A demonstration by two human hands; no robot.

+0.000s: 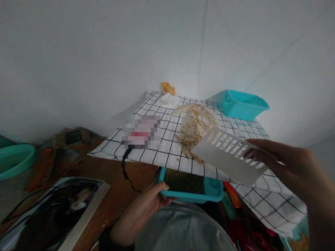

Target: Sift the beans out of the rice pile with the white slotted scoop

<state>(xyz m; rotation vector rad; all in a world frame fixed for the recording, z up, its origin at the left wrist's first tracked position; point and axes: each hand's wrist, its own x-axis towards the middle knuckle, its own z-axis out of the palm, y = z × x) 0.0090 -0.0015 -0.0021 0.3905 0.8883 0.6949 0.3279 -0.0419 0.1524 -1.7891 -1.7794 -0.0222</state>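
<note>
My left hand [154, 198] is closed on the rim of a turquoise plastic tub [213, 188], held just below the table's front edge. Greenish and yellowish beans [184, 182] lie in that tub. In my right hand [288, 164] is a white slotted plastic board [227, 160], pinched at its slotted side and tilted over the tablecloth's front edge. By the board's left end spreads a heap of yellow beans mixed with pale grains [195, 127]. Some loose bits lie close to the cloth's edge.
A second turquoise tub [244, 106] stands at the back right of the checked tablecloth [167, 146]. A blurred-out flat object [141, 132] with a black strap lies left. Behind are white paper [168, 100] and an orange packet [168, 88]. A green basin [17, 160] stands far left.
</note>
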